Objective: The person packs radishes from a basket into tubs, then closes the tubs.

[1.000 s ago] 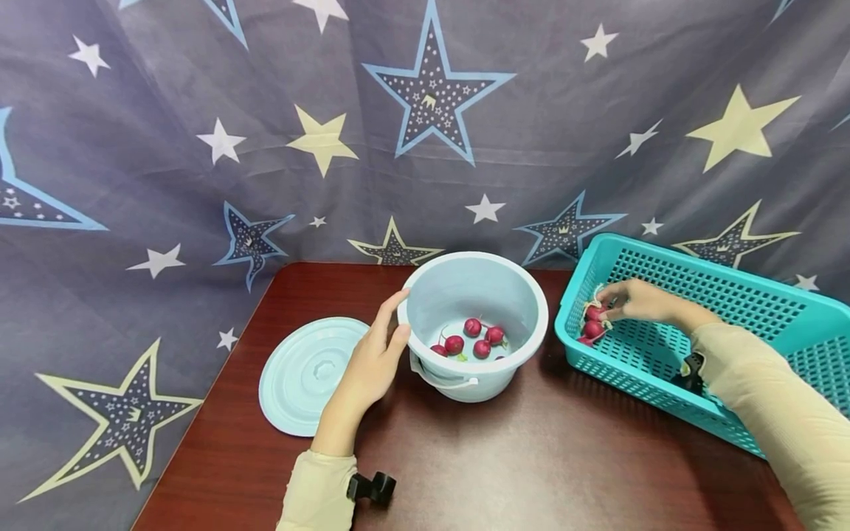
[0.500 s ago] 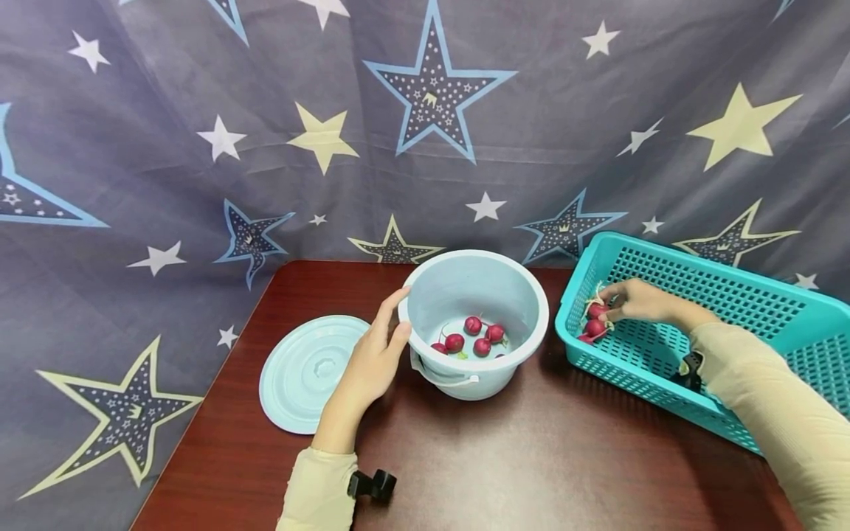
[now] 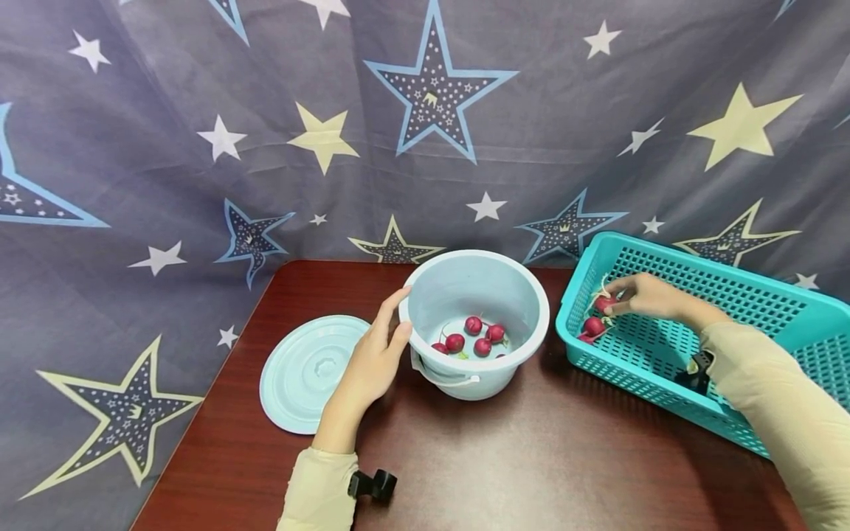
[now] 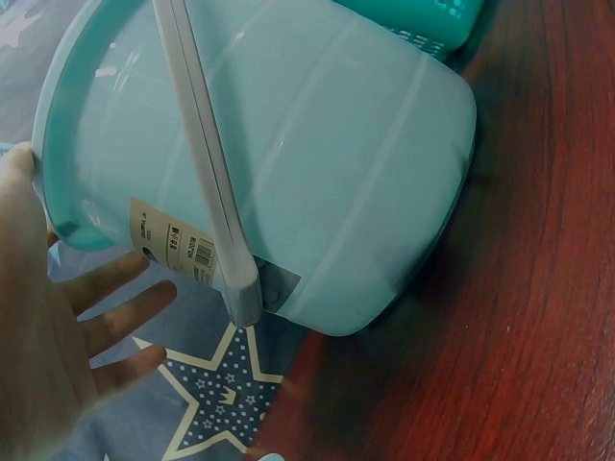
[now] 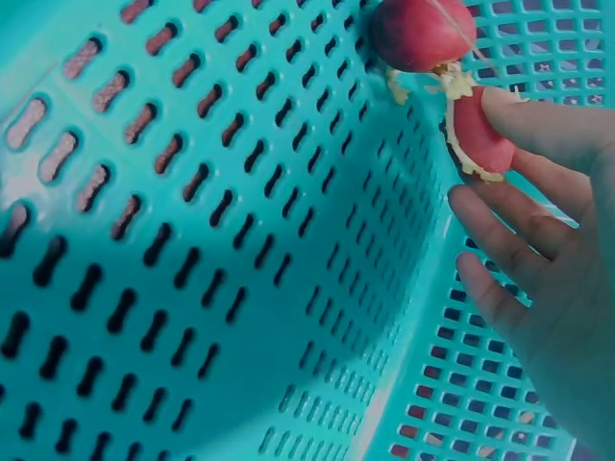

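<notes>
My left hand (image 3: 373, 361) touches the near-left rim of a pale blue bucket (image 3: 465, 382), its fingers mostly straight. In the left wrist view the thumb (image 4: 17, 171) meets the rim while other fingers spread beside the wall. Several red radishes (image 3: 482, 347) lie on the bucket's bottom. My right hand (image 3: 647, 296) reaches into a turquoise basket (image 3: 657, 380) and pinches a radish (image 3: 605, 303) between thumb and fingers. Another radish (image 3: 594, 326) lies just in front of it in the basket's left end. The right wrist view shows the held radish (image 5: 480, 134) with its trimmed stem end.
A pale blue round lid (image 3: 312, 369) lies on the brown table (image 3: 505, 457), left of the bucket and partly behind my left forearm. The bucket's handle (image 3: 445, 380) hangs down at its front. A grey star-patterned curtain (image 3: 299, 74) hangs behind the table.
My right hand has shifted slightly up and to the right with the radish, separating it from the one beside it. My left hand and the bucket stay where they were.
</notes>
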Demonstrator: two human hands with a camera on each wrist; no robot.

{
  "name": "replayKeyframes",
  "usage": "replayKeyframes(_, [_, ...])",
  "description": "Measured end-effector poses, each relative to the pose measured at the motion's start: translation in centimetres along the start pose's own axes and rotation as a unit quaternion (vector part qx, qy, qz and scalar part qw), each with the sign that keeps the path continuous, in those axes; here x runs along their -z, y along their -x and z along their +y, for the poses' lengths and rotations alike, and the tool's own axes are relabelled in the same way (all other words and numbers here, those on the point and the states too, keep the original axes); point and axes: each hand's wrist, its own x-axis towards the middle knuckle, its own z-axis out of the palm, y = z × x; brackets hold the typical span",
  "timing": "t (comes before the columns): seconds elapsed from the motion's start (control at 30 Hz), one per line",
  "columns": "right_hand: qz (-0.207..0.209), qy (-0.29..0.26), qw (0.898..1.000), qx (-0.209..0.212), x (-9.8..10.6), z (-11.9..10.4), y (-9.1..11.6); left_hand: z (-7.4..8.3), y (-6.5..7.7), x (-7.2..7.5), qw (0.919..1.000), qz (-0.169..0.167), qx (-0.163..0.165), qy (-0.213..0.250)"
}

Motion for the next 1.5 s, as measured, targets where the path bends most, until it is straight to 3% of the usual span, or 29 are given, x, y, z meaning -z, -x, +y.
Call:
replayKeyframes(0.47, [0.060, 0.036, 0.998, 0.012, 2.4, -2.2, 2.0, -0.2, -0.1, -0.1, 1.0000, 0.001, 0.001, 0.002])
replayKeyframes(1.0, [0.079, 0.050, 0.995, 0.035, 4.5, -4.4, 4.3, -0.1, -0.1, -0.1, 0.9999, -0.003, -0.005, 0.009])
replayKeyframes(1.5, [0.116, 0.055, 0.991, 0.025, 4.4, -6.9, 6.2, 0.0, -0.1, -0.1, 0.9998, -0.003, -0.009, 0.017])
